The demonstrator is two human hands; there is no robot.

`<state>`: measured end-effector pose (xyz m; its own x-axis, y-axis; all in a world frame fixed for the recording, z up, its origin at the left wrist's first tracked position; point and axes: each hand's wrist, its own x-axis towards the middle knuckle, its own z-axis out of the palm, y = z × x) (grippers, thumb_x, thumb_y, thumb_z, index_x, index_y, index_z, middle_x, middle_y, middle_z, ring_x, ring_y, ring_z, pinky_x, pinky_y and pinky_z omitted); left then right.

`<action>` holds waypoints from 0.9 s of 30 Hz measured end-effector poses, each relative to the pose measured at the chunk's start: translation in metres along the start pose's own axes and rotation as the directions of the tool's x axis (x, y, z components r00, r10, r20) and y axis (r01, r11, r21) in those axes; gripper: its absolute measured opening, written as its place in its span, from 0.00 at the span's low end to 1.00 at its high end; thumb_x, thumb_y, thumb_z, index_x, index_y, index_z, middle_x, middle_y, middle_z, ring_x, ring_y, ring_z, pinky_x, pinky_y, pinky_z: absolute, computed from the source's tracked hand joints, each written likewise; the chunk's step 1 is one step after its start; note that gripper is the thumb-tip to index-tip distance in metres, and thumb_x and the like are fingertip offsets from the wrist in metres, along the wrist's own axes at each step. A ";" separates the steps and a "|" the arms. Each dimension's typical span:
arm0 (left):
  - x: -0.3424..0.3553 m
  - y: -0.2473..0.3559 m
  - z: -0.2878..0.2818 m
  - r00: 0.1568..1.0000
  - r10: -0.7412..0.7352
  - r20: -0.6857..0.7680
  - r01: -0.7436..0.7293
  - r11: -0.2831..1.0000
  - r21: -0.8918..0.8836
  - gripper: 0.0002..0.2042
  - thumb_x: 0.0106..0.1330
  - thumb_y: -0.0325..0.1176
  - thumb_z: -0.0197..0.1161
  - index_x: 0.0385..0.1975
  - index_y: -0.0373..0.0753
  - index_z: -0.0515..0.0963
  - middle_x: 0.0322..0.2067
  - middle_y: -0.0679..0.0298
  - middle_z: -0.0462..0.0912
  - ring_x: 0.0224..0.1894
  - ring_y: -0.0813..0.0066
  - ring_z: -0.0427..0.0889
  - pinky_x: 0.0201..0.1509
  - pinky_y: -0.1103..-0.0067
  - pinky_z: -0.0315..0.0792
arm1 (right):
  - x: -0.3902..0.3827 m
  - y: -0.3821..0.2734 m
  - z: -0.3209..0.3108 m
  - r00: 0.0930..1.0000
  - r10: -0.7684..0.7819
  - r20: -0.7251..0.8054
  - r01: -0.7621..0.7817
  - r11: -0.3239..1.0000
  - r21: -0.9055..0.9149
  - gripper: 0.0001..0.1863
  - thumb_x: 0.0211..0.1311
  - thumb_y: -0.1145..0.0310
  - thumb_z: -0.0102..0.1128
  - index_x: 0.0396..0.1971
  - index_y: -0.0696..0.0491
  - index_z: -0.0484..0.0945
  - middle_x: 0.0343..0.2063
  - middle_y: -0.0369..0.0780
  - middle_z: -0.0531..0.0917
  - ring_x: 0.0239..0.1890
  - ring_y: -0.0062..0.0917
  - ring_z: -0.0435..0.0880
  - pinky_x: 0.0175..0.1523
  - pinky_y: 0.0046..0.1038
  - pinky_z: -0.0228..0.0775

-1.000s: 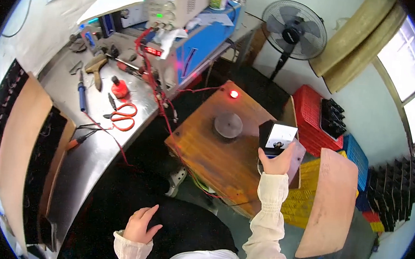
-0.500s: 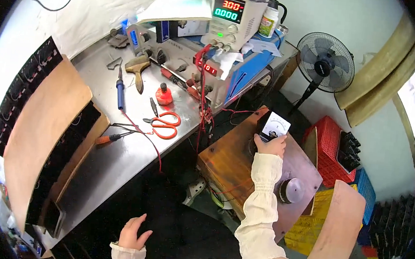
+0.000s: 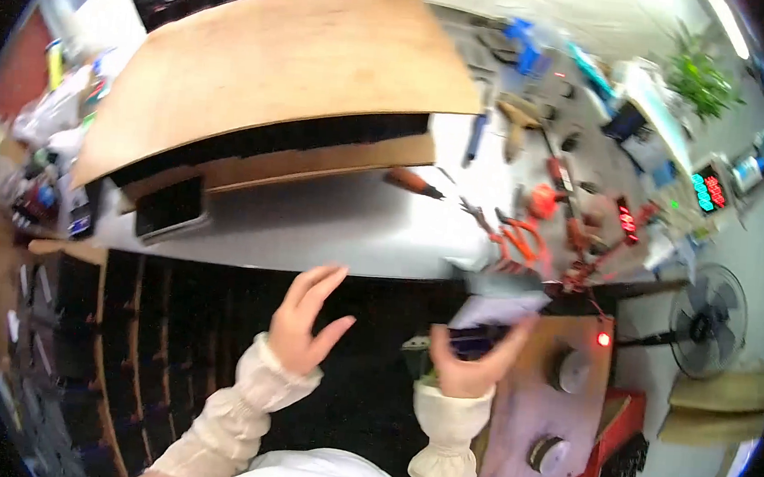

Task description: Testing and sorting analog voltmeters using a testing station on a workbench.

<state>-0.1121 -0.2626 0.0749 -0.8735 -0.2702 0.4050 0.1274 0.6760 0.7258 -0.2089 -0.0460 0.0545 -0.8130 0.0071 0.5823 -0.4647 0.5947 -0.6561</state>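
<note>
My right hand (image 3: 471, 367) grips an analog panel meter (image 3: 500, 309) with a white face and dark body. The meter is smeared by motion and held up in front of the metal bench's front edge. Thumb and fingers wrap its two sides. Left of it, my left hand (image 3: 305, 327) hovers in the air with fingers stretched and thumb apart, holding nothing. Beside my right forearm lies a brown board (image 3: 526, 402) bearing two round metal pieces, the upper (image 3: 572, 370) and the lower (image 3: 549, 455).
On the metal bench (image 3: 311, 233) a curved wooden panel (image 3: 307, 53) covers dark units, with a dark flat phone-like device (image 3: 172, 208) by its corner. Red-handled scissors (image 3: 518, 240), an orange-handled tool (image 3: 413, 182) and a brush (image 3: 516, 125) lie farther right. A fan (image 3: 707, 322) stands right.
My view has turned left toward the bench. My right hand has lifted the meter off the brown board and carried it toward my left hand, which stays open. A red light now glows by the board.
</note>
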 end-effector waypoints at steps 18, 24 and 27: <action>0.070 -0.066 -0.027 0.978 -0.105 0.181 0.117 0.991 -0.058 0.54 0.50 0.28 0.73 0.74 0.43 0.39 0.65 0.44 0.62 0.68 0.52 0.61 0.71 0.65 0.54 | -0.010 -0.055 0.048 0.846 -0.134 0.516 -0.050 0.944 0.326 0.47 0.44 0.71 0.77 0.65 0.61 0.60 0.60 0.51 0.70 0.60 0.43 0.72 0.61 0.37 0.65; 0.075 -0.071 -0.033 0.972 -0.063 0.227 0.073 0.997 -0.038 0.54 0.50 0.28 0.74 0.74 0.43 0.40 0.66 0.44 0.59 0.69 0.53 0.59 0.72 0.66 0.52 | -0.013 -0.057 0.053 0.874 -0.129 0.468 -0.048 0.936 0.349 0.40 0.48 0.72 0.74 0.62 0.61 0.65 0.56 0.49 0.75 0.55 0.39 0.76 0.56 0.35 0.69; 0.075 -0.069 -0.029 0.970 -0.067 0.236 0.088 0.993 -0.081 0.54 0.50 0.28 0.74 0.74 0.42 0.40 0.67 0.44 0.57 0.70 0.53 0.57 0.73 0.67 0.51 | -0.010 -0.058 0.053 0.887 -0.107 0.449 -0.053 0.943 0.328 0.37 0.49 0.73 0.73 0.61 0.61 0.67 0.54 0.48 0.76 0.53 0.38 0.78 0.53 0.33 0.70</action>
<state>-0.1726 -0.3496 0.0710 -0.9661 -0.1456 0.2131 0.0876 0.5917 0.8014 -0.1921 -0.1236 0.0611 -0.8291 -0.4185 0.3706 -0.5106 0.2968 -0.8070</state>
